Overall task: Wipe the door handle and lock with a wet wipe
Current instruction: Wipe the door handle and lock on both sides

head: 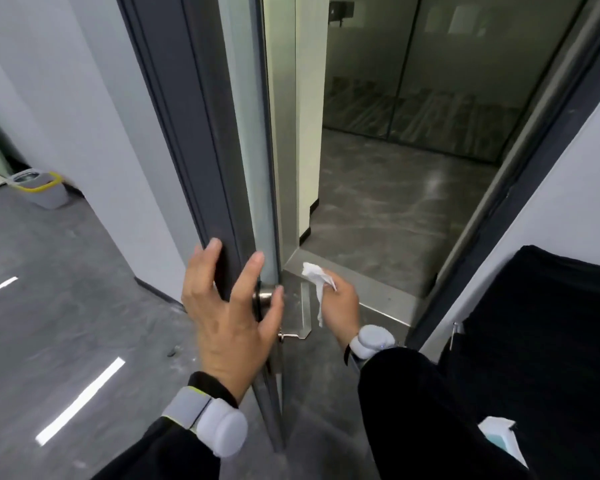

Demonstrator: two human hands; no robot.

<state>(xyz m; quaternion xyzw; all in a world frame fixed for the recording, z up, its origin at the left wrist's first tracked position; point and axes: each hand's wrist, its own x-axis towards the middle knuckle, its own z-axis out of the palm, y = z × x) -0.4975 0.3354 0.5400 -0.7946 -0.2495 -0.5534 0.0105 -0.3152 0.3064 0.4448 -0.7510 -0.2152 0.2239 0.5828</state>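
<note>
We are at the open door (pixel 222 133), its dark edge running from the top centre of the frame down to the bottom centre, with the grey floor (pixel 49 306) spread across the left and a dim room showing through the opening at upper right. In the far left of the frame a grey bin (pixel 45 192) with a yellow rim sits against the wall, well away from us. Now to the middle: our left hand (pixel 229 313) is spread wide, fingers splayed and holding nothing, its fingertips resting against the door's edge and its thumb lying over the round metal base of the handle. Just right of it our right hand (pixel 340 306) is closed around the white wipe (pixel 317 282), which is bunched at the top and trails down in a strip. The wipe hangs just beside the door handle (pixel 303 306), whose flat silver lever runs down the centre of the frame; whether the two are touching we cannot tell. Below, at the lower centre, the small lock knob (pixel 286 337) pokes out, clear of the wipe. We'd judge the wiping to be early or midway: the wipe is at the lever, and the lock looks left to do, though nothing here shows what is already clean.
</note>
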